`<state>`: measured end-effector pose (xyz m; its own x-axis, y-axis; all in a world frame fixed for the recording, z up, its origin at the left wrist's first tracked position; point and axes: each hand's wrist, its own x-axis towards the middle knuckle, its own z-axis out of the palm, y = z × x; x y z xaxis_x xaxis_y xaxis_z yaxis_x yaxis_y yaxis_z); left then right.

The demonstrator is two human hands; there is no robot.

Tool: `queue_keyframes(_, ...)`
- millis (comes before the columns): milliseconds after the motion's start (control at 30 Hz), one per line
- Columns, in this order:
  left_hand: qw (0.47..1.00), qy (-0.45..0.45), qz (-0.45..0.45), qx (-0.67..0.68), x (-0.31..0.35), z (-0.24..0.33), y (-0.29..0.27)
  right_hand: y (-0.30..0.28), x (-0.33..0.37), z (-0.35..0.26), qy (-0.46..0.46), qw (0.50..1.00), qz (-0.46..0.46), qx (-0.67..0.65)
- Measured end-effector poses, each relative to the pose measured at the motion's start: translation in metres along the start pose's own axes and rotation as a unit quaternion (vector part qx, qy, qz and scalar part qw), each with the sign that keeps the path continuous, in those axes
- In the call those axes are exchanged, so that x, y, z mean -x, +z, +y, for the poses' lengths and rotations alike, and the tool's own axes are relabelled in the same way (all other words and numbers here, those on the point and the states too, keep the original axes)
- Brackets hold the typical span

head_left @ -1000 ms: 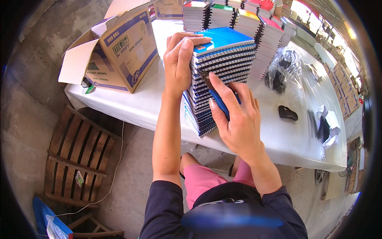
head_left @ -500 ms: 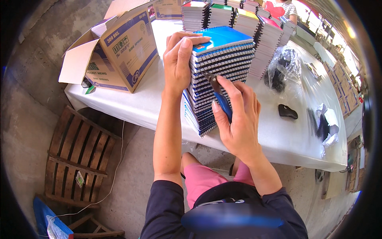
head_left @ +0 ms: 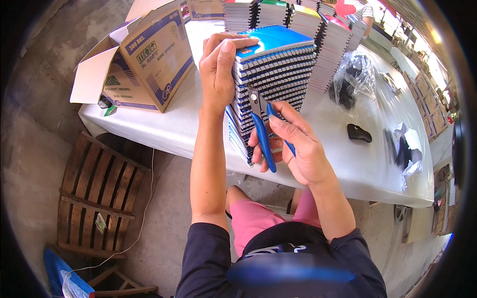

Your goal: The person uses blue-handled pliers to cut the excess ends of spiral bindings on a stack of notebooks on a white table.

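Note:
A tall stack of spiral-bound notebooks (head_left: 278, 67) with a blue top cover stands at the table's near edge, its black coil spines facing me. My left hand (head_left: 218, 64) grips the stack's upper left side, thumb upright along the corner and fingers over the top cover. In my right hand (head_left: 298, 141) is a pair of blue-handled wire cutters (head_left: 262, 126). Their handles are spread, and the tips touch or nearly touch the coils near the stack's left edge. More notebooks with bluish edges (head_left: 237, 136) lean beside the lower left of the stack.
An open cardboard box (head_left: 154, 59) stands at the table's left. Behind are several notebook stacks (head_left: 271, 15). To the right lie a clear plastic bag with black coils (head_left: 350, 82), a black object (head_left: 358, 133) and loose coils with white wrapping (head_left: 410, 154). A wooden pallet (head_left: 99, 193) is on the floor.
The cutters' handles have spread apart, and my right hand has turned so more of the tool shows. My left hand stays on the stack. The whole view has shifted slightly.

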<state>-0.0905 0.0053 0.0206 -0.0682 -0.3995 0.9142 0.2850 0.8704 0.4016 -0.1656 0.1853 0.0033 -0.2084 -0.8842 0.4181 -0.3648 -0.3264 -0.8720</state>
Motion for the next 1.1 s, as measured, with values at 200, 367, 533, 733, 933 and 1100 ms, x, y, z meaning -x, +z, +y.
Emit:
queue_keyframes(200, 1.000, 0.014, -0.005, -0.016, -0.002, -0.003, -0.001, 0.004, 0.005, 0.007, -0.184, 0.892, 0.119, 0.396)
queue_keyframes(367, 1.000, -0.001, -0.002, -0.014, -0.001, -0.002, 0.000, 0.008, 0.003, 0.013, -0.190, 0.880, 0.128, 0.416)
queue_keyframes(533, 1.000, 0.006, -0.002, -0.013, -0.003, -0.004, 0.001, 0.008, 0.001, 0.014, -0.176, 0.914, 0.085, 0.356)
queue_keyframes(733, 1.000, 0.003, -0.001, 0.006, 0.001, -0.005, 0.000, -0.006, 0.003, -0.010, 0.171, 0.966, -0.079, -0.175)
queue_keyframes(933, 1.000, 0.010, -0.002, -0.007, -0.001, -0.008, -0.001, 0.007, 0.009, 0.017, -0.164, 0.914, 0.117, 0.352)
queue_keyframes(1100, 1.000, -0.002, 0.000, -0.003, -0.001, -0.006, -0.001, 0.009, 0.007, 0.017, -0.176, 0.899, 0.127, 0.381)
